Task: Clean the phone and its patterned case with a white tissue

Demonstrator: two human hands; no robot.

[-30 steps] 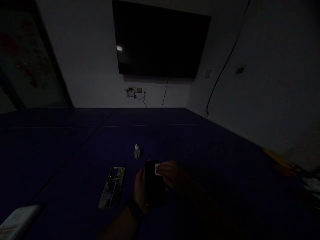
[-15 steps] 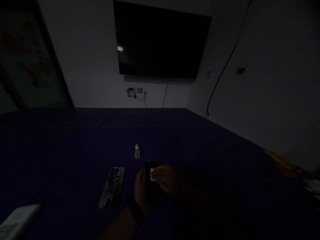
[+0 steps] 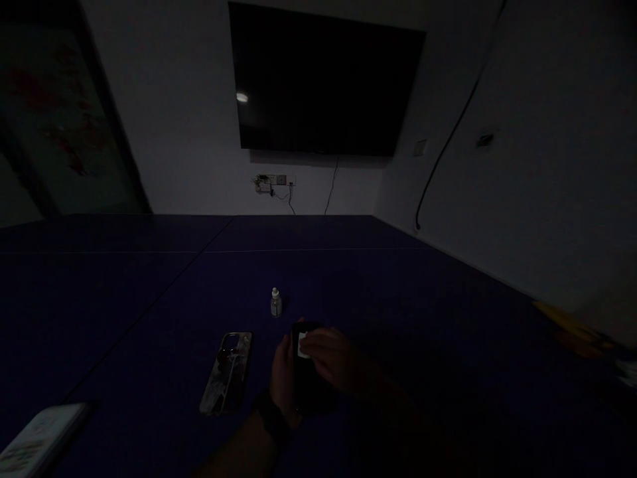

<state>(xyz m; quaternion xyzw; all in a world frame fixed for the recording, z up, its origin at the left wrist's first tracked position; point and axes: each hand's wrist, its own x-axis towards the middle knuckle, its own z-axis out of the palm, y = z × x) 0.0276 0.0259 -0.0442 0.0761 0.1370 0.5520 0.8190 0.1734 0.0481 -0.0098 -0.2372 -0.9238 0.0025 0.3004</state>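
Note:
A dark phone (image 3: 311, 385) lies in my left hand (image 3: 283, 375), whose fingers wrap round its left side; a dark band circles that wrist. My right hand (image 3: 331, 355) presses a small white cloth or pad (image 3: 302, 346) flat against the upper part of the phone, fingers together. Left of my hands a phone case (image 3: 227, 375) with a marbled black and grey pattern and a camera cutout rests on the table. Just beyond the phone stands a small clear bottle (image 3: 276, 304) with a white cap. The dim light hides the phone's lower edge.
The dark blue table (image 3: 149, 358) reaches to the wall. At the lower left lies a white box-like object (image 3: 42, 435). Something yellow (image 3: 567, 322) sits by the right wall. A large screen (image 3: 326, 83) hangs above wall sockets (image 3: 275, 180) with loose cables.
The whole view has shifted slightly, so things appear a little further right. Both hands keep their hold, with the white pad still near the phone's top.

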